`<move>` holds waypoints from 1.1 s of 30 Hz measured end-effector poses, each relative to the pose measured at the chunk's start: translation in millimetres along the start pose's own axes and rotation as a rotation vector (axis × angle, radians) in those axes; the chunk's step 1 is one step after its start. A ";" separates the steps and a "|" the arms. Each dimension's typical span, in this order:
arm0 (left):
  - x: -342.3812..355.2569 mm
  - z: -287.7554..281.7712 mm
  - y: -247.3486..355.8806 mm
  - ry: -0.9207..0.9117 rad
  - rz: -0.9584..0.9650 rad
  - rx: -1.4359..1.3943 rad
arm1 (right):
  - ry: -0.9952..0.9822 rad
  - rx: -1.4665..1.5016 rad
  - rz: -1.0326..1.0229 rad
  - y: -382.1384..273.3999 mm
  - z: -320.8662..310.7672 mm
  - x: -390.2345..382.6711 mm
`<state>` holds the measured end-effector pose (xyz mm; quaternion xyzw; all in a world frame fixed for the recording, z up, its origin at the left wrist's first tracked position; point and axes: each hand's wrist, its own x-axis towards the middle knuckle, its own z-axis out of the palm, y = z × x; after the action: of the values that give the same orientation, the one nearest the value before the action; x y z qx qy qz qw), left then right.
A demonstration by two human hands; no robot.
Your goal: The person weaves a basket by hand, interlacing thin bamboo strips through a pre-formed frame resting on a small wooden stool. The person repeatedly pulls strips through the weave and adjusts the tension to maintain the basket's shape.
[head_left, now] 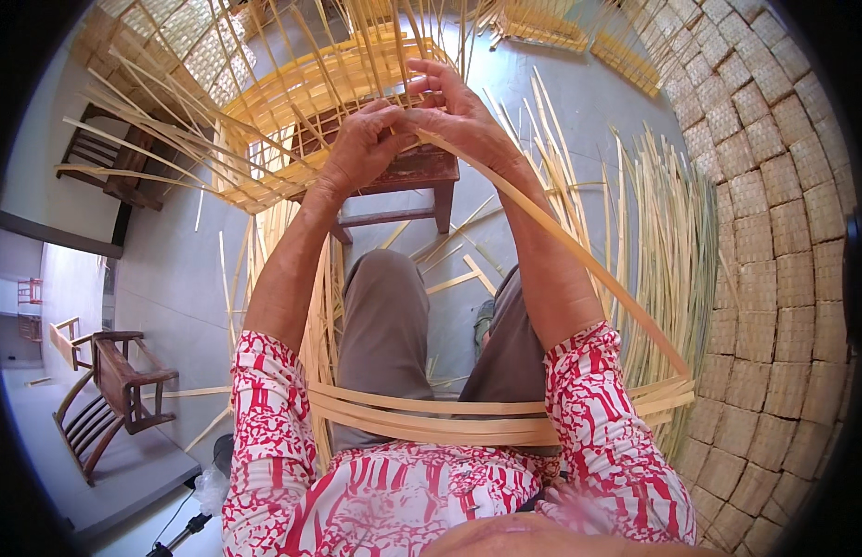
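A half-woven basket of yellow bamboo splints [310,74], with long upright stakes splaying outward, rests on a wooden stool [412,167] in front of me. My left hand [361,148] is closed at the basket's near side, its fingertips pinched on a long flat strip [589,265] at the weave. Beside it, my right hand [459,121] grips the same strip with thumb and lower fingers, upper fingers curled among the stakes. From there the strip runs down past my right forearm to a bend at the right, near several strips [431,427] lying across my lap.
Loose splints [663,232] lie in bundles on the floor [189,278] to both sides. Stacked woven blocks [774,325] line the right. Wooden chairs [124,381] stand at the left, and more yellow woven pieces [626,56] lie at the back.
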<state>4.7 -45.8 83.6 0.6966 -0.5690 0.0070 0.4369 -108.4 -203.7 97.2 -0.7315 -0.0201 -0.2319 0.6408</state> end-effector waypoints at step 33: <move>12.8 36.1 5.5 0.390 -0.004 0.488 | 0.787 0.501 0.033 -5.1 -3.2 -15.8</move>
<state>-12.8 -78.0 71.1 0.7675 -0.4549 0.2761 0.3576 -125.1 -201.6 96.4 -0.4109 0.1807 -0.4696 0.7602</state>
